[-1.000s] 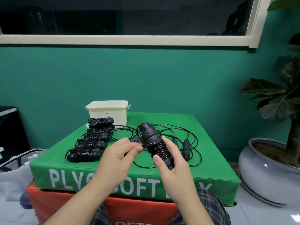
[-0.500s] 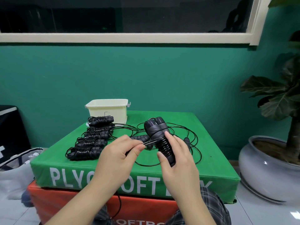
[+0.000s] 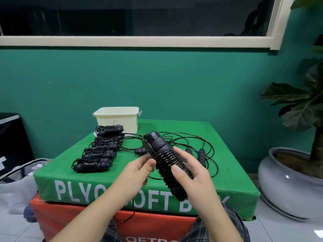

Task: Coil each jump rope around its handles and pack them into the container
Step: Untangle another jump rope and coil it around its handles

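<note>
Just above the near edge of the green plyo box (image 3: 201,173), I have the pair of jump-rope handles (image 3: 167,163) tilted with their caps pointing up and away from me. My right hand (image 3: 194,173) is clamped around the lower part of the handles, thumb pressed on the black coils already wound there. My left hand (image 3: 138,170) is just beside the wound section, its fingertips pinched at the cord where it meets the coils, though the cord itself is too thin to make out between them. By my reckoning I am in the middle of winding this rope, with the slack looping off the top cap and trailing down in front of the orange box (image 3: 57,219). Next I should draw that cord taut and lay another turn beside the last one, tight enough not to spring loose. Five wound ropes (image 3: 97,151) lie in a row on the left of the box top, an uncoiled rope (image 3: 201,151) sprawls behind my hands, and the cream container (image 3: 117,119) waits at the far left corner.
</note>
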A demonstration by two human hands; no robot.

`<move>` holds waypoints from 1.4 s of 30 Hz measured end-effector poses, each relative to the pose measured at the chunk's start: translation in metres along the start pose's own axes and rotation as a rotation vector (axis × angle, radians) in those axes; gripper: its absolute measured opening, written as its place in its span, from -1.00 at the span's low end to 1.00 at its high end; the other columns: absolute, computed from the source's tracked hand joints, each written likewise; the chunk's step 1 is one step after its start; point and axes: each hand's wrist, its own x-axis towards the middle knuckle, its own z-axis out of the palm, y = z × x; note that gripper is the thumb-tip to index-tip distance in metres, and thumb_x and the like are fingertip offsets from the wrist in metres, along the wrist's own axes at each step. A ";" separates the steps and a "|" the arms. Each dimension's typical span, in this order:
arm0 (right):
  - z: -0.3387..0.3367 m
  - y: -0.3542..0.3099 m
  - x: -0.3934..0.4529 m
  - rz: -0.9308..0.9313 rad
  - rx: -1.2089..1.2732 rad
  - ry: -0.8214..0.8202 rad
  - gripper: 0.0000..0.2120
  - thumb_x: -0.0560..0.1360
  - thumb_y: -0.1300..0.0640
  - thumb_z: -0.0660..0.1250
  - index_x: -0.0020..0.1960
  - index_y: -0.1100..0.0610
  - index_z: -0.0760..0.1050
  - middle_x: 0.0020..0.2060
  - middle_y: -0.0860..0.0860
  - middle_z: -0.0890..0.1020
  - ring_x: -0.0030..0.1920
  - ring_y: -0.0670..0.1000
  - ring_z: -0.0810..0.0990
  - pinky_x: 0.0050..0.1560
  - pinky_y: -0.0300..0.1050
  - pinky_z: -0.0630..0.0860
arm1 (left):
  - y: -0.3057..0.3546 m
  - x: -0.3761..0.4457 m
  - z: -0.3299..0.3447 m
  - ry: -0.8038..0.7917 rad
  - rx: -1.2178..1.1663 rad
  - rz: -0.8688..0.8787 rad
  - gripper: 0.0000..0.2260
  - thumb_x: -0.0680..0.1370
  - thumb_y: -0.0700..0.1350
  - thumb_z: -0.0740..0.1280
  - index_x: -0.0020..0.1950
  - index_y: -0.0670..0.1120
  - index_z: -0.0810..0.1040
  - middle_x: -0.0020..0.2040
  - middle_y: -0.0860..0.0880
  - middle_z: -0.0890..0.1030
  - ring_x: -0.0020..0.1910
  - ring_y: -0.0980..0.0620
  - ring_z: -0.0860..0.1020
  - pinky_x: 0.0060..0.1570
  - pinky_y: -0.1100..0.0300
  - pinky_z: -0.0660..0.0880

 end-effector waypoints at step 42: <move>0.010 -0.007 -0.005 -0.077 -0.111 0.078 -0.49 0.25 -0.17 0.41 0.19 -0.28 0.43 0.05 -0.28 0.57 0.05 -0.15 0.58 -0.01 -0.37 0.45 | 0.020 -0.006 -0.010 0.047 0.168 0.224 -0.76 0.52 -0.34 0.31 -0.09 0.02 0.57 -0.34 0.18 0.61 -0.36 0.30 0.50 -0.31 0.47 0.37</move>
